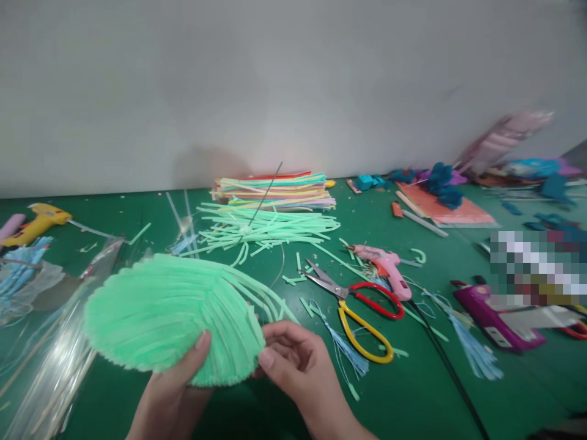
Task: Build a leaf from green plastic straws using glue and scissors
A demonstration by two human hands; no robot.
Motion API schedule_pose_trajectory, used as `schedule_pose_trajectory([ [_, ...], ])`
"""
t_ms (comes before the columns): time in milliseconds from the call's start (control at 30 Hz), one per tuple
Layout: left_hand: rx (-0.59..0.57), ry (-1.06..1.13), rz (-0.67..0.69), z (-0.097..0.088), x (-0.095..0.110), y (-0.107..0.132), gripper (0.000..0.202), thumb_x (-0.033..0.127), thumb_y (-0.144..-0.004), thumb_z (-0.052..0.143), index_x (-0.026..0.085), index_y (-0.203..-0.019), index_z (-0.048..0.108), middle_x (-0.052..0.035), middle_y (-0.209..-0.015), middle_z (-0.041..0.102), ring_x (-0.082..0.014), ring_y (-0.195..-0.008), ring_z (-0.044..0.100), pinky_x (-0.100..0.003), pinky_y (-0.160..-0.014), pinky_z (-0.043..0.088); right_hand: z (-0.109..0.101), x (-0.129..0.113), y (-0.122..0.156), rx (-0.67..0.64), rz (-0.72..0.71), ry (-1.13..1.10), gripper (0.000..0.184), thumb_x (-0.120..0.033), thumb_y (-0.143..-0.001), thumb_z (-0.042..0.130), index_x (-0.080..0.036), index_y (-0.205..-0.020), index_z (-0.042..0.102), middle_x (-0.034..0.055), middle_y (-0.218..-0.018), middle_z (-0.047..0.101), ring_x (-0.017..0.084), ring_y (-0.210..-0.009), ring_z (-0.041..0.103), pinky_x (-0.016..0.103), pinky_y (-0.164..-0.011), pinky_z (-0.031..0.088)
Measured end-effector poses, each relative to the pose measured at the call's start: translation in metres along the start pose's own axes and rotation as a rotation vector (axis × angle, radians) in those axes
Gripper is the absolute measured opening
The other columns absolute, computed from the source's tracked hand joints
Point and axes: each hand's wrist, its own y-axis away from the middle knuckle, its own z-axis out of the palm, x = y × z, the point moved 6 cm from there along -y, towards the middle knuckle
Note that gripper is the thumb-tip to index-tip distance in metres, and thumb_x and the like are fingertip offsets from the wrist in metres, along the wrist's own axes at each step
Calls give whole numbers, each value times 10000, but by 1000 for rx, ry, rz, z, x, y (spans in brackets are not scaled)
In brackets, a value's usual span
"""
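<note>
A broad, leaf-shaped piece made of light green pipe cleaners (151, 305) is held up above the green table. My left hand (177, 379) grips it from below, thumb pressed on its face and the other fingers hidden behind. At its right edge, my right hand (298, 366) pinches the rim between thumb and bent fingers. Several loose stem ends trail from the top right of the piece, close to my right fingers. Behind it lies a heap of loose light green pipe cleaners (284, 226). Scissors (342, 292) with one red and one yellow handle rest right of my right hand.
Bundled coloured pipe cleaners (275, 190) lie by the wall. A pink glue gun (385, 266) with a black cord sits on the right, a yellow glue gun (46, 220) at far left. Blue tassels (348, 348), clear plastic sleeves (68, 342) and a purple tool (486, 318) surround the work.
</note>
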Motion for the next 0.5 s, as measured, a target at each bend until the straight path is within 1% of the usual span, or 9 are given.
schedule_pose_trajectory([
  [67, -43, 56, -57, 5, 0, 0, 579, 484, -684, 721, 231, -1204, 717, -71, -1071, 780, -385, -1263, 567, -480, -1059, 493, -4, -3, 1, 48, -76, 28, 411, -415, -701, 836, -177, -988, 666, 46, -862, 672, 146, -768, 633, 240, -697, 522],
  [133, -44, 96, -104, 4, -2, -1, 596, 443, -656, 765, 247, -1216, 705, -62, -1084, 777, -382, -1208, 613, -473, -1018, 529, -13, -12, 6, 201, -227, 111, 382, -397, -739, 803, -205, -1029, 643, 41, -892, 637, 146, -772, 609, 232, -667, 512],
  [200, -26, 113, -126, 0, -4, -2, 600, 402, -649, 791, 264, -1224, 692, -49, -1116, 767, -371, -1153, 651, -470, -975, 558, -19, -25, 16, 349, -423, 265, 223, -348, -800, 742, -223, -955, 642, 10, -817, 580, 125, -691, 558, 222, -622, 480],
  [233, -12, 108, -122, -3, -5, -3, 595, 389, -651, 800, 263, -1222, 689, -47, -1123, 764, -363, -1132, 665, -467, -971, 559, -19, -31, 20, 381, -495, 359, 141, -322, -827, 707, -221, -907, 650, -11, -739, 535, 113, -631, 516, 219, -587, 453],
  [267, 0, 102, -116, -5, -6, -3, 595, 372, -646, 814, 259, -1216, 688, -45, -1123, 763, -352, -1124, 670, -461, -988, 546, -17, -36, 22, 376, -531, 458, 95, -302, -844, 681, -218, -884, 666, -33, -659, 479, 105, -570, 468, 219, -548, 421],
  [300, 16, 93, -104, -7, -6, -4, 599, 356, -634, 831, 254, -1207, 688, -42, -1114, 765, -338, -1124, 672, -451, -1016, 523, -13, -38, 22, 339, -534, 551, 95, -291, -853, 662, -213, -900, 690, -55, -592, 416, 99, -514, 415, 224, -507, 384],
  [367, 57, 64, -83, -11, -7, -3, 594, 339, -592, 868, 237, -1154, 703, -34, -1058, 778, -314, -1109, 680, -429, -1050, 489, -7, -41, 21, 251, -500, 697, 192, -289, -860, 644, -200, -1009, 725, -90, -512, 302, 90, -440, 320, 232, -455, 323],
  [433, 84, 24, -65, -14, -8, -2, 549, 351, -543, 894, 217, -1050, 731, -31, -987, 788, -311, -1080, 692, -424, -1048, 484, 0, -44, 19, 191, -505, 786, 261, -291, -843, 658, -193, -1072, 735, -102, -489, 274, 82, -415, 283, 234, -448, 315],
  [500, 89, -41, -38, -16, -8, 0, 496, 397, -512, 900, 204, -942, 746, -40, -947, 791, -330, -1087, 684, -442, -1056, 473, 4, -49, 19, 179, -527, 819, 253, -294, -827, 672, -195, -1047, 751, -104, -477, 279, 76, -407, 271, 233, -453, 318],
])
